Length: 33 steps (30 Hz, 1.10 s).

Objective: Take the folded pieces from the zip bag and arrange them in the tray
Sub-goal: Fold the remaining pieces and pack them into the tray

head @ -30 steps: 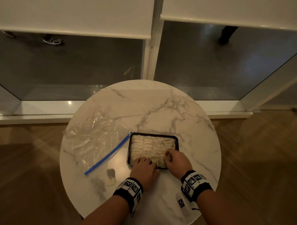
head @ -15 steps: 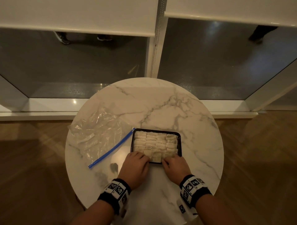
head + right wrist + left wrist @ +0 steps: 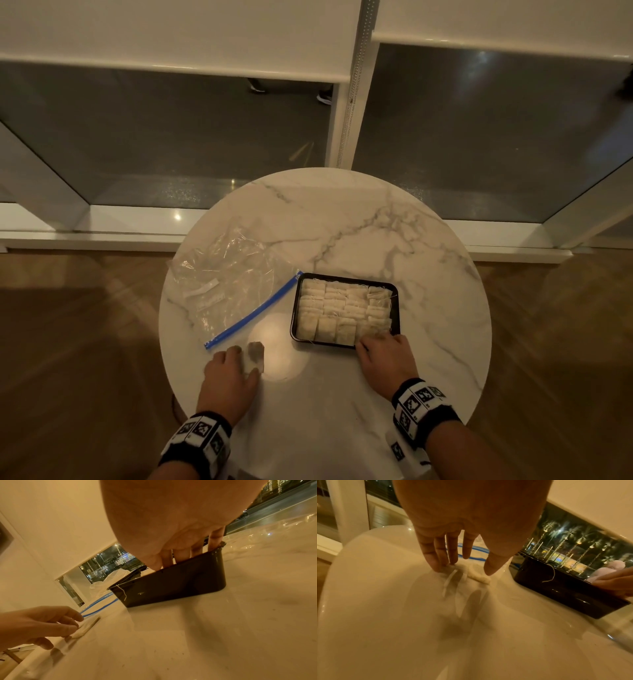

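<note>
- A black rectangular tray (image 3: 395,310) is seen on the round marble table (image 3: 342,219), right of centre, its long axis running left to right across the person's view.
- The tray is filled with pale folded pieces (image 3: 342,308), laid side by side in rows; loose threads trail over the rim.
- The right hand (image 3: 385,358) is placed at the tray's near right corner; in the right wrist view its fingers (image 3: 181,555) are hooked over the near rim and dip inside, so the tray is held by its edge.
- One loose folded piece (image 3: 254,357) lies flat on the table, left of the tray and apart from it, just below the near end of the bag's zip.
- The left hand (image 3: 227,380) is set on this piece; in the left wrist view the fingertips (image 3: 436,566) and the thumb are pressed down at its opposite ends, the fingers nearly straight, the piece not lifted.
- A clear zip bag (image 3: 226,274) lies crumpled at the table's left. Its blue zip strip (image 3: 255,310) runs diagonally, the far end just beside the tray's far left corner.
</note>
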Each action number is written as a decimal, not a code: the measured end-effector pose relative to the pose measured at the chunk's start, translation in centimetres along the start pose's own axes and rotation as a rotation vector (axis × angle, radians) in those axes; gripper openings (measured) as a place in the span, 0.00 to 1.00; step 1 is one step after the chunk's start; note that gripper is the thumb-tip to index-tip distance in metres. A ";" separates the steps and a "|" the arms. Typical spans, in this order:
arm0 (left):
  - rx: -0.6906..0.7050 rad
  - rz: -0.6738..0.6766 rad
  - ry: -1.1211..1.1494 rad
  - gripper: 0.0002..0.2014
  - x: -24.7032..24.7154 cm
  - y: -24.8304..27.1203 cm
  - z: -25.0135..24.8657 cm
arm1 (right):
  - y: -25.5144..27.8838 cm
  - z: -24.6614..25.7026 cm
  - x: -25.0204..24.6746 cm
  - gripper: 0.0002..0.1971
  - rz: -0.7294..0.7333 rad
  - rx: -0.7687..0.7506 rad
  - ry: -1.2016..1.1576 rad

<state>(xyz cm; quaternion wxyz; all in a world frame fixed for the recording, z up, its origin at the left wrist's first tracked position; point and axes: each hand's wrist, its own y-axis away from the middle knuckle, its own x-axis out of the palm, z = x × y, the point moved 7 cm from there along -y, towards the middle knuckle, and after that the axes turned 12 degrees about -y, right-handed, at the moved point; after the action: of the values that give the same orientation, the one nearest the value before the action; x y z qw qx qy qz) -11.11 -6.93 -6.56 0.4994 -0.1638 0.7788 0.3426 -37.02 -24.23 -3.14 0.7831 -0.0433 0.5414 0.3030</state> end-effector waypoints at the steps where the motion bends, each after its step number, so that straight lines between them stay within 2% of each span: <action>1: -0.016 0.016 0.003 0.28 0.3 -0.1 0.1 | -0.1 0.0 0.2 0.20 0.007 -0.002 -0.001; 9: -0.062 0.089 0.062 0.32 1.2 -1.4 -0.4 | -0.6 -0.2 0.8 0.18 0.030 -0.023 -0.040; 14: -0.143 0.139 0.149 0.32 1.4 -1.4 0.3 | -0.3 0.1 -0.1 0.14 -0.043 -0.034 -0.082; 19: -0.197 0.124 0.379 0.19 0.1 -0.6 0.4 | 0.3 0.7 -1.4 0.08 -0.161 -0.028 -0.130; 25: -0.119 0.059 0.574 0.17 -3.2 -0.1 0.0 | 0.7 3.4 -2.9 0.09 -0.212 -0.136 -0.300; 29: 0.036 0.038 0.614 0.09 -6.3 -0.2 -2.8 | -0.1 7.1 -3.1 0.07 -0.033 -0.185 -0.521; 33: 0.217 0.053 0.614 0.08 -8.8 -0.5 -6.6 | -1.2 10.7 -3.1 0.18 0.156 -0.179 -0.656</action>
<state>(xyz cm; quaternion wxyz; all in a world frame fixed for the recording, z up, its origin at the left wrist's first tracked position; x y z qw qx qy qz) -11.25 -12.61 2.84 0.2468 -0.1851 0.9288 0.2052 -28.33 -22.29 3.69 0.8831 0.0295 0.2337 0.4059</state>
